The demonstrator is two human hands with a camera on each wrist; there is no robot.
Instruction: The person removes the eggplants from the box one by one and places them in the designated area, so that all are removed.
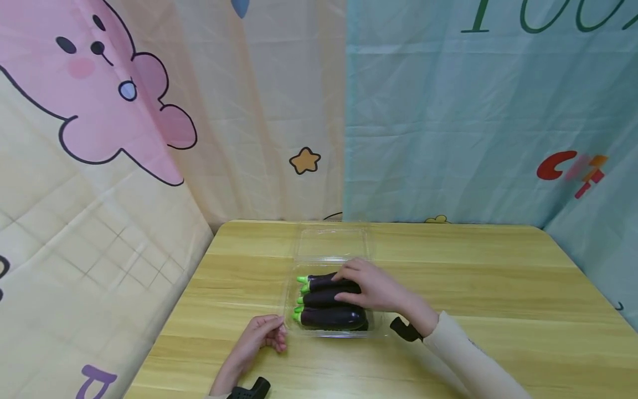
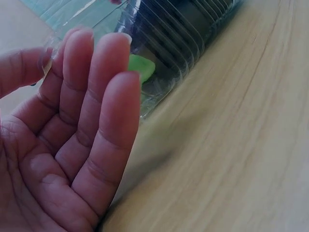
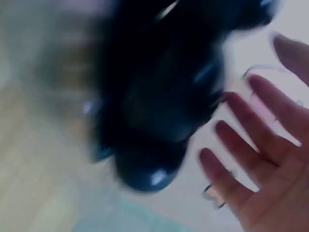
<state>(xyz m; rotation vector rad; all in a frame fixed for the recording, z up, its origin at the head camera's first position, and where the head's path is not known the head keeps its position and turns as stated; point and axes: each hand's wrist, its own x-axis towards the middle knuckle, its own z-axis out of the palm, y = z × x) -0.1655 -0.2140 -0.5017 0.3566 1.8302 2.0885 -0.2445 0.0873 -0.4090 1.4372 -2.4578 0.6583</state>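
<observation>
Several dark purple eggplants [image 1: 333,318] with green stems lie side by side in a clear plastic box [image 1: 344,334]. Its lid [image 1: 331,244] is folded back, away from me. At the box's near left corner, my left hand [image 1: 259,337] pinches the clear edge between thumb and index finger. The other fingers bend loosely beside a green stem [image 2: 143,67] in the left wrist view. My right hand [image 1: 377,289] is over the right ends of the eggplants, thumb apart from the fingers. In the right wrist view its fingers [image 3: 260,128] are spread and nearly straight beside the blurred eggplants [image 3: 164,92].
The box stands on a light wooden table [image 1: 473,277]. Printed curtains [image 1: 269,111] hang behind the table and along its sides. A black wrist mount [image 1: 406,330] sits on the right wrist, another black mount [image 1: 251,389] on the left.
</observation>
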